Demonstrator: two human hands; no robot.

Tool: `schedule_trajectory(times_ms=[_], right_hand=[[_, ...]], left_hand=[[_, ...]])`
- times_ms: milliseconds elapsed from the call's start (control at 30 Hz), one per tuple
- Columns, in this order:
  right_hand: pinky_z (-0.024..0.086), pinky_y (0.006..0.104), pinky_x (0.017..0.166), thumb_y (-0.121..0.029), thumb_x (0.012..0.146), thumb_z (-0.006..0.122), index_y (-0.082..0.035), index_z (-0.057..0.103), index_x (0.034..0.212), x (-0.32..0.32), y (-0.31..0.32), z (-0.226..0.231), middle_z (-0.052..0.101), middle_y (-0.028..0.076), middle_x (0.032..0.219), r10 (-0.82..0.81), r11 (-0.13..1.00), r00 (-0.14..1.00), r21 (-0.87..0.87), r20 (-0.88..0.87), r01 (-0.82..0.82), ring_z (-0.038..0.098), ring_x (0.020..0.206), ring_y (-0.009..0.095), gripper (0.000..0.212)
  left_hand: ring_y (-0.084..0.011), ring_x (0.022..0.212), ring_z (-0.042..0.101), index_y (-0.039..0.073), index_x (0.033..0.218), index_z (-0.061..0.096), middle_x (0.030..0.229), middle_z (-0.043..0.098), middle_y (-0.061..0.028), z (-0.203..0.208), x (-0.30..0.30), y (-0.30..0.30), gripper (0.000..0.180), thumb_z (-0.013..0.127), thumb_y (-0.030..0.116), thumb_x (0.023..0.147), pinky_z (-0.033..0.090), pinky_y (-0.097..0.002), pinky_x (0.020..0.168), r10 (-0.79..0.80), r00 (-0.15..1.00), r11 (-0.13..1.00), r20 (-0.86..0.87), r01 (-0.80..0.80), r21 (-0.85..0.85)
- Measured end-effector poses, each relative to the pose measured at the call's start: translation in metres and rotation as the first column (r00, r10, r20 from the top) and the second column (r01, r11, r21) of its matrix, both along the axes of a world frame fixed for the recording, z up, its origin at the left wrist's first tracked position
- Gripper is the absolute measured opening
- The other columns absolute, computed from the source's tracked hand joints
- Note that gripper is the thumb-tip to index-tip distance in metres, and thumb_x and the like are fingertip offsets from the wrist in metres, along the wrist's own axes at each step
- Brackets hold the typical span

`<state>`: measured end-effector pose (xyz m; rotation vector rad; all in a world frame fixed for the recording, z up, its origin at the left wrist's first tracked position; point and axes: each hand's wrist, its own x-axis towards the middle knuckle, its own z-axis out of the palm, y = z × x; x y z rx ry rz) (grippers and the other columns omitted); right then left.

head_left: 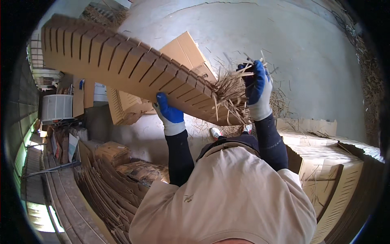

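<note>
A long bundle of slotted cardboard sheets slants across the front of me, from the upper left to the middle. My left hand, in a blue-and-white work glove, grips its lower edge, thumb showing on the near face. At the bundle's right end hangs a tangle of thin cardboard strips. Just right of that tangle, my gloved right hand is closed, with loose strips sticking out between and above its fingers. Its palm side is partly hidden.
Beyond the bundle an opened cardboard box lies on the pale floor, among scattered strips. Stacks of slotted cardboard stand close on my right. More cardboard sheets lean at the lower left, near a white drum-like container.
</note>
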<state>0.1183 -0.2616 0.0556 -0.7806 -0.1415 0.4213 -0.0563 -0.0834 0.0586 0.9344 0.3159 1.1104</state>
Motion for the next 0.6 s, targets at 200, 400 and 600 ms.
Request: schedule_trajectory(times_ms=[200, 400, 600], right_hand=[[0.042, 0.0376, 0.107, -0.035, 0.094, 0.063, 0.000, 0.046, 0.142, 0.004, -0.010, 0.004, 0.059, 0.015, 0.133, 0.322, 0.946, 0.804, -0.212, 0.501, -0.247, 0.057, 0.121, 0.025, 0.061], [0.046, 0.0334, 0.100, -0.022, 0.071, 0.085, -0.002, 0.048, 0.141, -0.013, -0.012, 0.038, 0.063, 0.016, 0.126, 0.501, 0.864, 0.552, -0.418, 0.667, -0.279, 0.061, 0.115, 0.020, 0.082], [0.050, 0.0312, 0.093, -0.013, 0.077, 0.079, 0.001, 0.056, 0.132, -0.026, 0.002, 0.029, 0.067, 0.016, 0.117, 0.365, 0.922, 0.619, -0.360, 0.696, -0.140, 0.066, 0.105, 0.019, 0.061]], left_hand=[[-0.0241, 0.115, 0.060, 0.013, 0.133, 0.051, 0.128, 0.060, -0.0041, -0.013, -0.010, 0.017, 0.056, 0.073, 0.039, 0.088, 0.052, -0.0447, 0.098, -0.113, 0.986, 0.993, 0.119, 0.114, 0.003], [-0.0249, 0.116, 0.060, 0.016, 0.133, 0.051, 0.129, 0.060, -0.0038, -0.010, -0.011, 0.021, 0.054, 0.073, 0.036, 0.088, 0.052, -0.0469, 0.098, -0.104, 0.991, 0.991, 0.085, 0.096, 0.093], [-0.0254, 0.115, 0.059, 0.013, 0.132, 0.048, 0.126, 0.058, -0.0057, 0.002, -0.005, 0.013, 0.055, 0.076, 0.027, 0.086, 0.052, -0.0464, 0.098, -0.004, 1.000, 0.997, 0.021, 0.002, 0.072]])
